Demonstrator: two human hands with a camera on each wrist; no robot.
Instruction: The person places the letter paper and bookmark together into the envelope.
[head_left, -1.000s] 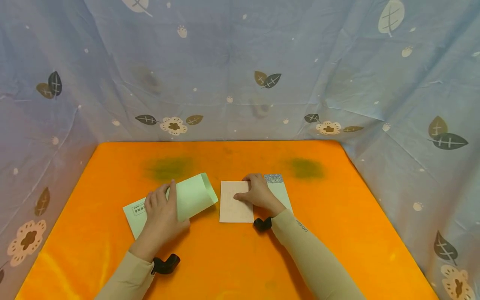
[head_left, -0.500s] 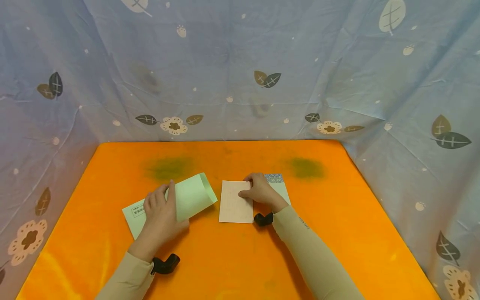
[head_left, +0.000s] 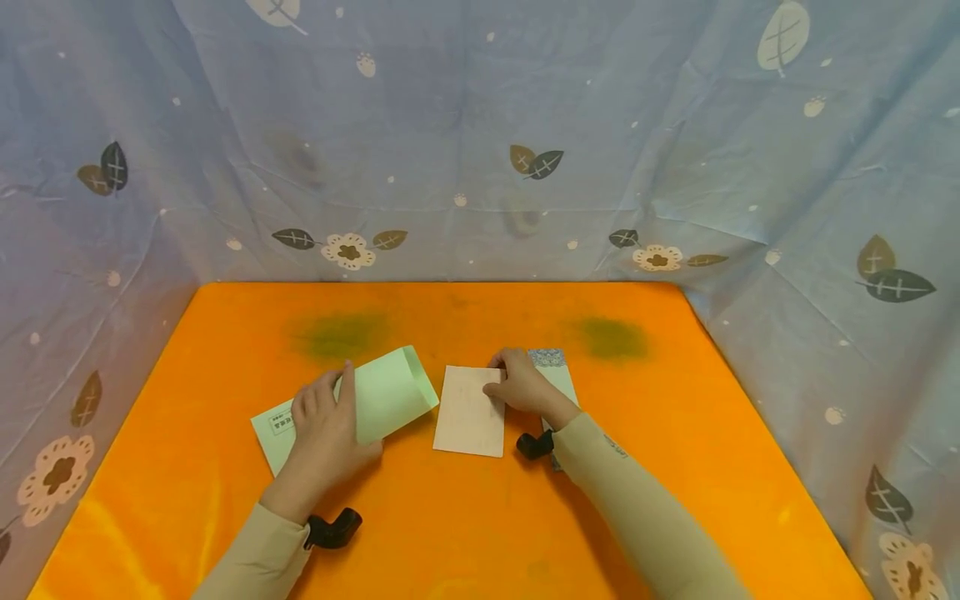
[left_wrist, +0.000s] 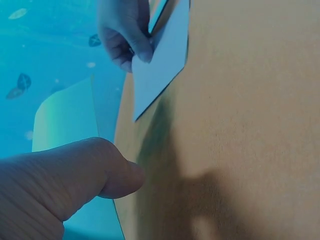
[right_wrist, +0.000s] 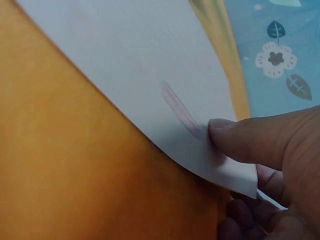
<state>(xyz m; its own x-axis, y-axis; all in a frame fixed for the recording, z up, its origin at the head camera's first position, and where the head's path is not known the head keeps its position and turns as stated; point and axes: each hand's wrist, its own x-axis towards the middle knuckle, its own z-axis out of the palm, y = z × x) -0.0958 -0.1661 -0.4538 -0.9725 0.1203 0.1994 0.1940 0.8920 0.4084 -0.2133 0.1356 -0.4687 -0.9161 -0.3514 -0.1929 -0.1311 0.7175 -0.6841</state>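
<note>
My left hand [head_left: 326, 437] grips a pale green envelope [head_left: 390, 396] that has printed dark characters near its left end. The envelope's open mouth faces right, toward a whitish sheet of paper [head_left: 468, 417]. At the sheet's upper right corner, my right hand [head_left: 525, 387] pinches it, thumb on top and fingers beneath. In the right wrist view the sheet [right_wrist: 125, 65] bends near the thumb and carries a faint pinkish streak. A gap separates sheet and envelope in the head view. The left thumb [left_wrist: 100, 167] lies across the envelope [left_wrist: 67, 117] in the left wrist view.
A pale card with a blue patterned band [head_left: 547, 357] lies on the right, partly hidden by the right hand and sleeve. Orange cloth [head_left: 450, 525] covers the table. Patterned blue-grey curtains [head_left: 450, 125] rise at the back and both sides.
The sheet has tilted slightly and its lower edge has come nearer to me. My right hand has shifted a little right along its edge. The left hand and envelope have hardly moved.
</note>
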